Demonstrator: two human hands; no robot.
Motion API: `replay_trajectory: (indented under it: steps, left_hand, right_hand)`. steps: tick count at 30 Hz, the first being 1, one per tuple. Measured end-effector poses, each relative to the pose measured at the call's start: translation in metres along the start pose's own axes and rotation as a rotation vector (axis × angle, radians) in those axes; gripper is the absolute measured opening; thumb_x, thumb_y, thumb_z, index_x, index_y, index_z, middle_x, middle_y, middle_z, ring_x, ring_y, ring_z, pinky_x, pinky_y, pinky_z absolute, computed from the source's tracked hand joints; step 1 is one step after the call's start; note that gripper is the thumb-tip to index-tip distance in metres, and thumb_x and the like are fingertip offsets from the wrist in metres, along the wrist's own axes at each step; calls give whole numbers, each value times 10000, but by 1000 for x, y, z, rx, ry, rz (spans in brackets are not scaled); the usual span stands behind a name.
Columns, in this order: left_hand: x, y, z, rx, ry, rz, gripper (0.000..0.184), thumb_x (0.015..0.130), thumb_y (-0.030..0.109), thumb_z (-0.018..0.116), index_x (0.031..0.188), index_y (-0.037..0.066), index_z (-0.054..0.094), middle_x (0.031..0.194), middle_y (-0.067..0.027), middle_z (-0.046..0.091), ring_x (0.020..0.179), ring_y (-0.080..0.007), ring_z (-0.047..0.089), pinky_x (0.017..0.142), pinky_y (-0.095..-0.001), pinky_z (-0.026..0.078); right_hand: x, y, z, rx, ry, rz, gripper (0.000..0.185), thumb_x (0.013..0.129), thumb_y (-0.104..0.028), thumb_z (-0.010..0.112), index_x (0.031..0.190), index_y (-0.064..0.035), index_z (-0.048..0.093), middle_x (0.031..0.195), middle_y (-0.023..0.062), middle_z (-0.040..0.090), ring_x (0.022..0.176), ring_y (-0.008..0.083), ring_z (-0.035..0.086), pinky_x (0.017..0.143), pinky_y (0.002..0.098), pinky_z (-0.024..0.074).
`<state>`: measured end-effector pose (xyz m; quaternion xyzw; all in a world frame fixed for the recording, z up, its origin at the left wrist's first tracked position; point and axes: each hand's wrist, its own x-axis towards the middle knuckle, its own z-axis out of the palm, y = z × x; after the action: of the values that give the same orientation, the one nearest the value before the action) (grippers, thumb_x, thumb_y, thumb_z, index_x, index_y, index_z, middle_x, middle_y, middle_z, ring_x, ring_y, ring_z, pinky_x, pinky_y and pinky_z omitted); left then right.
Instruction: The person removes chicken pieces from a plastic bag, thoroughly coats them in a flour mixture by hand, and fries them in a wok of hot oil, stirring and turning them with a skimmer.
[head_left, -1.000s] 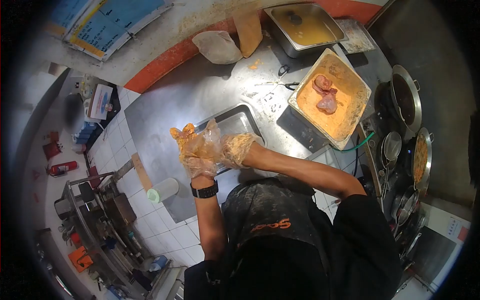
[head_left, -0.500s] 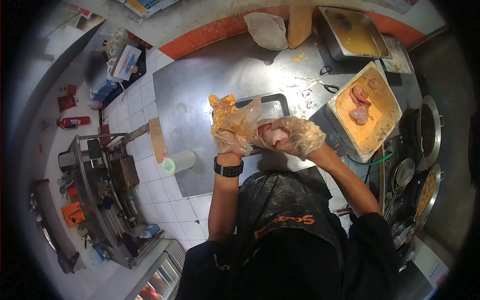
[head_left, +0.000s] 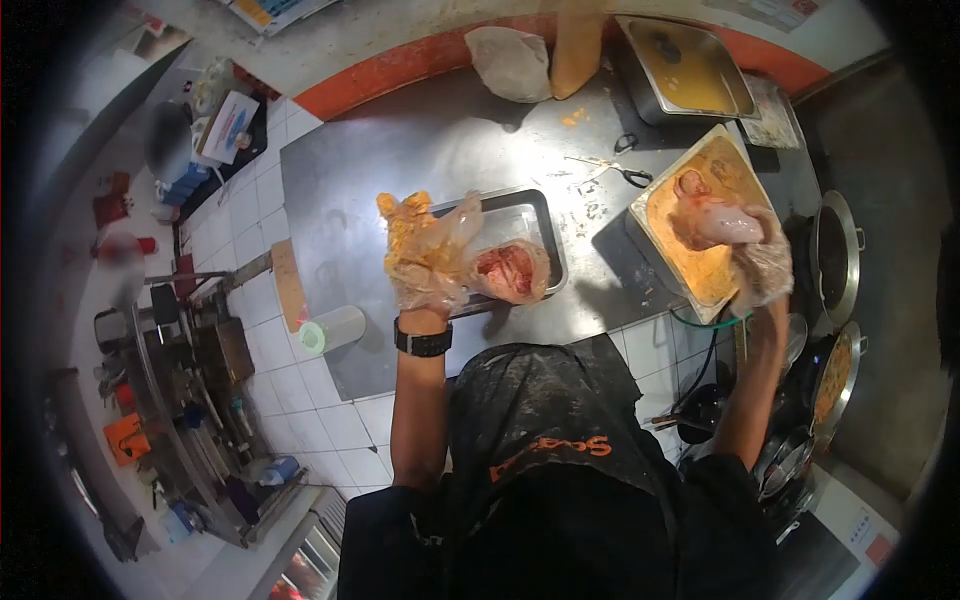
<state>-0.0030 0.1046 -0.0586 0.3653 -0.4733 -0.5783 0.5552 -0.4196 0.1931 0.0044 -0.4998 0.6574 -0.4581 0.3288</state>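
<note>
- Fingers of the right hand (head_left: 763, 268), loosely gloved in clear plastic: at a pale meat piece (head_left: 735, 225); can't tell if pinching it or just resting against it.
- Fingers of the left hand (head_left: 425, 258): gloved too, caked in yellow-orange crumbs; bent, spread or holding something, can't tell.
- Pale piece sits in or over the coating pan (head_left: 712, 150), above orange powder (head_left: 685, 255); another pinkish lump (head_left: 690, 184) just beside it.
- Risk: wet-looking meat could slide out of the slack plastic, knock powder over the rim.
- Raw red-and-pink piece (head_left: 510, 270): by the left hand, at the near side of the steel tray (head_left: 515, 225); fully inside or overhanging, unclear.
- Risk: if it overhangs, a left-hand bump could tip it onto the desk (head_left: 370, 160).
- Risk: crumbs could drop off the left glove into the tray.
- Scissors (head_left: 636, 179) lie just left of the pan; shifting the pan could shove them.
- Farther out: container of yellow liquid (head_left: 700, 113) behind the pan, green-lidded bottle (head_left: 333, 331) at the desk's left edge; a careless left elbow could knock it off.
</note>
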Motion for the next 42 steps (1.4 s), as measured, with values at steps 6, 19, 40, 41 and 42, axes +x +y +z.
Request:
replay_trajectory:
  steps: [6,19,40,41,42]
  left_hand:
    - [-2,-14,-1,-401,36,-132,383,950,380,388,1212,103,418,1174,-111,533,1016,-278,547,927,-463,444]
    - [4,-54,-13,-550,250,-296,335,900,330,450,1144,106,500,1006,-97,553,1067,-241,486,1103,-461,197]
    - [31,-85,-88,766,145,220,381,872,249,538,1186,37,502,1061,-87,586,988,-212,553,957,-345,386]
    - [34,-91,-85,821,107,222,383,876,238,540,1191,25,494,1056,-93,587,978,-213,560,947,-331,400]
    - [36,-95,-82,858,86,225,384,880,227,543,1195,14,487,1051,-99,588,968,-214,568,937,-317,414]
  right_hand:
    - [-10,-66,53,-807,-57,-57,282,787,-92,593,1069,-95,610,963,85,630,858,240,614,752,327,490]
    - [0,-3,284,-628,-966,-21,331,749,-434,565,686,-112,612,722,101,639,673,287,601,652,396,470]
    - [6,3,-6,-737,-302,36,342,737,-112,678,1064,-50,600,946,28,619,829,166,574,717,288,471]
    - [3,8,-17,-746,-304,40,342,737,-112,678,1064,-50,600,946,28,619,829,166,574,717,288,471]
    - [3,16,-25,-677,-263,3,319,748,-140,675,1045,-42,613,909,28,624,794,156,565,703,276,463]
